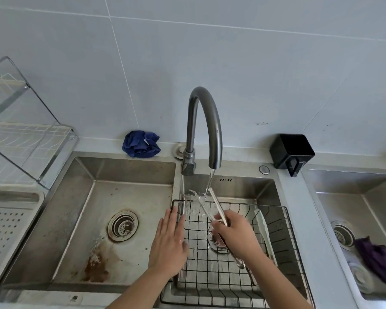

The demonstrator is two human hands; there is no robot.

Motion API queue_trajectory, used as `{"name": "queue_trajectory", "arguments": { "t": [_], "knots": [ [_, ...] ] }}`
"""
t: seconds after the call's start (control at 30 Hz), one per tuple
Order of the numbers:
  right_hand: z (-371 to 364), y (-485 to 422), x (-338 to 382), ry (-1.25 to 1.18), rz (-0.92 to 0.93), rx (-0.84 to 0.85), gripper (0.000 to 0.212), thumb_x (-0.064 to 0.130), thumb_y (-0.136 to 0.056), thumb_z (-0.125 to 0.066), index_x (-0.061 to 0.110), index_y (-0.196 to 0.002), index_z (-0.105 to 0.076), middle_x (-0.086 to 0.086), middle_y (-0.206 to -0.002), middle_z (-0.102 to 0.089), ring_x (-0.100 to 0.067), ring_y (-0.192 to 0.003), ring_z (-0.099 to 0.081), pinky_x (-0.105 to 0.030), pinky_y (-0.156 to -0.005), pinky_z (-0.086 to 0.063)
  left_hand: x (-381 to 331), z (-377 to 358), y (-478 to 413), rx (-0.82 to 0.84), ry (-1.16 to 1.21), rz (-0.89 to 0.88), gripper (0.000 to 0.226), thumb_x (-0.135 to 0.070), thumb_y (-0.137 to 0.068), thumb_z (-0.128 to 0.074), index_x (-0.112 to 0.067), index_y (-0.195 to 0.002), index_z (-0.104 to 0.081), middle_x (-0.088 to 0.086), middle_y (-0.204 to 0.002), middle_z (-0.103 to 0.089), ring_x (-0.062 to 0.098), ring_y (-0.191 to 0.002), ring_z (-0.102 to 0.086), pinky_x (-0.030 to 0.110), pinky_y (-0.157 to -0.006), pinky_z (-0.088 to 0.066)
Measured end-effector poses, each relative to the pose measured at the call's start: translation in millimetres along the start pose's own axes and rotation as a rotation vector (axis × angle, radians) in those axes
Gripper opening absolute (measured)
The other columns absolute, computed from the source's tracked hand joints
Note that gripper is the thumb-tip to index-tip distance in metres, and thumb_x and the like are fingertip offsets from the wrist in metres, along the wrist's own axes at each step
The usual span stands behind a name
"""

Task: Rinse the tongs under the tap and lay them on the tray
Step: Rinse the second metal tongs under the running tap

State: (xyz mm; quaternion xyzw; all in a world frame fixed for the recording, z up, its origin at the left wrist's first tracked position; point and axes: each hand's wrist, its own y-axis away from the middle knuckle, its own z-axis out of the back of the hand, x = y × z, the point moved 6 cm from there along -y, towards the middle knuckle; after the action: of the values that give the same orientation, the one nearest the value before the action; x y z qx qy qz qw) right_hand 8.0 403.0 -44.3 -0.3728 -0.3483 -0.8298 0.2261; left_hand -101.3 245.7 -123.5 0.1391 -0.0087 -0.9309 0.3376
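1. Pale tongs [217, 208] are in the grip of the right hand [236, 235]. Its fingers and thumb are curled round both arms near the middle, so this grip is grasping the tongs.
2. From the grip the long axis of the tongs goes away from the person and a little to the left, up toward the tap [210, 121]. The two arms stand a little apart, and their tips are in the running water [208, 186]. The back end seems to come out under the hand toward the person, but I cannot tell this clearly.
3. The tongs are over the right basin of the sink [250, 188], above the black wire basket [283, 230].
4. The left hand [168, 244] is released, with straight fingers and palm down. It is just beside the tongs on their left, over the wall between the two basins. Whether it touches the basket rim I cannot tell.
5. The tray [11, 230], white with small holes, lies on the table [103, 144] far to the left. It is well apart from the tongs, with the whole left basin between.
6. I judge that rinsing is the step in hand. To be laid down, the tongs must travel left across that basin. The left hand is nearer to the tray, but the right hand has the tongs, so a long reach across or a handover seems needed.
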Motion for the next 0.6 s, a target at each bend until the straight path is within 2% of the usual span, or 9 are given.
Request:
{"name": "queue_trajectory", "arguments": {
  "t": [0.07, 0.13, 0.23, 0.3, 0.33, 0.4, 0.43, 0.53, 0.6],
  "knots": [
    [-5, 3, -23, -0.033, -0.09, 0.003, 0.007, 0.018, -0.089, -0.068, 0.017, -0.095, -0.065, -0.005, -0.081, -0.078, -0.019, -0.074, -0.075, -0.033, -0.062, -0.06, 1, 0, -1, -0.007, 0.011, -0.002, 0.077, -0.035, -0.097, -0.042, -0.016, -0.16, -0.003, 0.009, -0.166, 0.023, 0.025, -0.152, 0.024, 0.041, -0.126, 0.005],
    [-16, 3, -47, -0.109, -0.182, 0.037, 0.011, 0.008, -0.087, -0.067, 0.008, -0.097, -0.062, -0.016, -0.09, -0.076, -0.024, -0.074, -0.073, -0.04, -0.067, -0.061, -1, 1, 0, 0.005, 0.008, -0.006, 0.076, -0.036, -0.097, -0.043, -0.016, -0.16, -0.006, 0.009, -0.166, 0.021, 0.026, -0.153, 0.022, 0.042, -0.126, 0.003],
    [-35, -3, -71, -0.065, -0.237, 0.088, 0.013, 0.005, -0.089, -0.066, 0.01, -0.099, -0.06, -0.014, -0.092, -0.069, -0.025, -0.074, -0.068, -0.041, -0.07, -0.059, -3, 6, 0, 0.023, 0.019, -0.017, 0.075, -0.038, -0.096, -0.044, -0.018, -0.16, -0.01, 0.01, -0.167, 0.018, 0.027, -0.154, 0.019, 0.043, -0.127, 0.003],
    [-45, -8, -81, -0.068, -0.247, 0.11, 0.014, 0.005, -0.09, -0.065, 0.011, -0.101, -0.06, -0.011, -0.089, -0.066, -0.025, -0.075, -0.064, -0.038, -0.07, -0.055, -4, 14, -4, 0.019, 0.088, -0.01, 0.071, -0.04, -0.095, -0.048, -0.02, -0.158, -0.021, 0.01, -0.169, 0.001, 0.027, -0.156, 0.005, 0.043, -0.127, -0.003],
    [-48, -12, -85, -0.102, -0.259, 0.108, 0.014, 0.004, -0.09, -0.066, 0.008, -0.102, -0.06, -0.012, -0.088, -0.064, -0.025, -0.074, -0.062, -0.037, -0.069, -0.054, -4, 22, -9, 0.002, 0.149, 0.006, 0.066, -0.04, -0.095, -0.051, -0.022, -0.155, -0.029, 0.009, -0.167, -0.015, 0.027, -0.155, -0.008, 0.04, -0.127, -0.012],
    [-52, -17, -92, -0.213, -0.297, 0.084, 0.017, 0.0, -0.09, -0.066, 0.001, -0.106, -0.059, -0.014, -0.088, -0.062, -0.025, -0.074, -0.06, -0.037, -0.069, -0.055, -2, 39, -24, -0.05, 0.268, 0.045, 0.055, -0.039, -0.096, -0.053, -0.021, -0.147, -0.041, 0.002, -0.151, -0.04, 0.021, -0.144, -0.033, 0.034, -0.116, -0.034],
    [-53, -19, -94, -0.247, -0.308, 0.074, 0.021, 0.0, -0.091, -0.066, 0.0, -0.11, -0.058, -0.014, -0.091, -0.062, -0.025, -0.077, -0.059, -0.037, -0.07, -0.053, 0, 47, -32, -0.077, 0.306, 0.064, 0.052, -0.037, -0.097, -0.053, -0.02, -0.145, -0.043, 0.0, -0.145, -0.046, 0.019, -0.138, -0.04, 0.033, -0.11, -0.04],
    [-58, -20, -97, -0.185, -0.322, 0.064, 0.033, 0.007, -0.094, -0.063, 0.008, -0.127, -0.056, -0.01, -0.108, -0.068, -0.023, -0.086, -0.063, -0.034, -0.076, -0.053, 4, 56, -43, -0.091, 0.322, 0.085, 0.055, -0.034, -0.098, -0.051, -0.017, -0.149, -0.039, 0.0, -0.146, -0.045, 0.017, -0.134, -0.044, 0.033, -0.106, -0.043],
    [-54, -20, -90, 0.051, -0.271, 0.037, 0.027, 0.013, -0.094, -0.06, 0.012, -0.12, -0.059, -0.006, -0.106, -0.068, -0.021, -0.087, -0.064, -0.036, -0.078, -0.057, 4, 50, -38, -0.082, 0.288, 0.072, 0.06, -0.034, -0.098, -0.052, -0.015, -0.152, -0.034, 0.001, -0.154, -0.036, 0.018, -0.139, -0.042, 0.032, -0.11, -0.041]
  ]
}}
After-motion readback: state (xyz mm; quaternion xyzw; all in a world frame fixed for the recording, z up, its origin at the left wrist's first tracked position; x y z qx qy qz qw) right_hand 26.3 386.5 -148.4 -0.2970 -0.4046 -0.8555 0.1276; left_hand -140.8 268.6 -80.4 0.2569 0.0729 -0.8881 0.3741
